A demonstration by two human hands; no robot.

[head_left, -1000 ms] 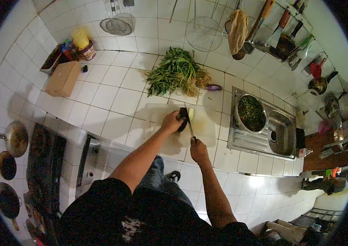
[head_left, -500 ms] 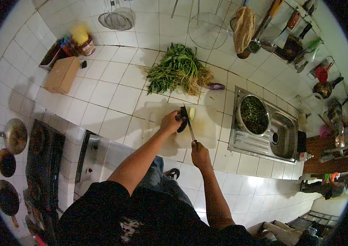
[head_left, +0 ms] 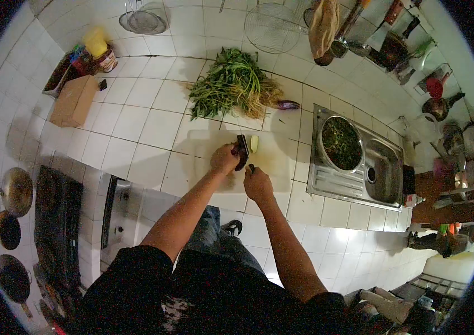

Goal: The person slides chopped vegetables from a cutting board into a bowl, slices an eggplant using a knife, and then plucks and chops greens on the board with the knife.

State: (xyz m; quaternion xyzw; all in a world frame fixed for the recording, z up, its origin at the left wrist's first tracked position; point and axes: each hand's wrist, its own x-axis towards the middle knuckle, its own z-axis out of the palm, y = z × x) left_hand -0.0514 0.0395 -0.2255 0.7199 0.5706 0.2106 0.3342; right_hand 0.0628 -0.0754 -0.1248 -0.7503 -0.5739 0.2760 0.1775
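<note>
On the white cutting board (head_left: 277, 173), my left hand (head_left: 226, 158) is closed around a dark purple eggplant (head_left: 240, 162). My right hand (head_left: 259, 183) grips the black handle of a knife (head_left: 244, 143), whose blade lies along the right side of the eggplant. How deep the edge sits, if at all, is too small to tell. Just right of the blade rests a pale cut piece (head_left: 254, 144), apart from both hands. Beyond the board, another purple eggplant piece (head_left: 288, 105) lies beside a heap of leafy greens (head_left: 228, 84) with pale roots.
A steel sink (head_left: 385, 184) stands to the right, with a round colander of chopped greens (head_left: 340, 143) on its drainboard. A cardboard box (head_left: 75, 101) sits at the back left. Strainers and utensils hang on the wall; several pans and a black stove (head_left: 57, 218) are left.
The knife has drawn back toward me and turned upright along the eggplant, with my right hand closer to my left. The whole view has shifted slightly.
</note>
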